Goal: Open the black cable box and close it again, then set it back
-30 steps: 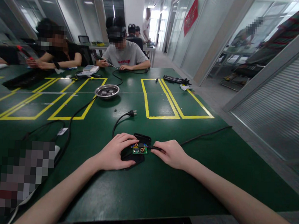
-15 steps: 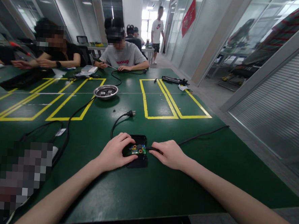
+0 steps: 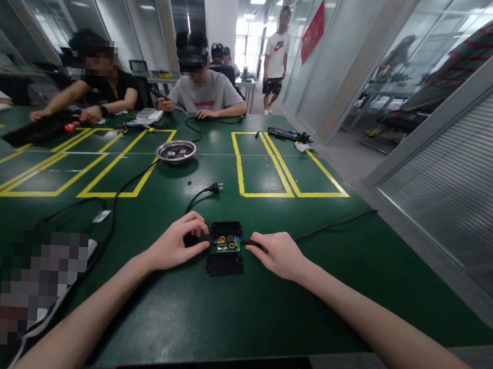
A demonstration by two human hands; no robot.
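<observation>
A small green circuit board (image 3: 229, 246) with copper-coloured coils lies between the two halves of an opened black plastic case (image 3: 225, 265). My left hand (image 3: 180, 243) is at the board's left end, its fingers closed round the black power cord that leads to a plug (image 3: 216, 187). On the other side my right hand (image 3: 278, 253) pinches the black cable (image 3: 251, 242) that enters the board's right end. That cable (image 3: 331, 224) runs on behind the hand across the green table. The cord inside my left palm is mostly hidden.
Beyond the plug stands a metal bowl (image 3: 176, 152) with small metal parts. Yellow tape rectangles (image 3: 266, 195) mark the table (image 3: 158, 324). A folded black tripod (image 3: 289, 134) lies at the far right. Cables run along the left. Two people work across the table; another person walks behind.
My left hand has moved left off the board and case onto the cord, so more of the board shows. My right hand has stayed at its cable. The walking person is closer.
</observation>
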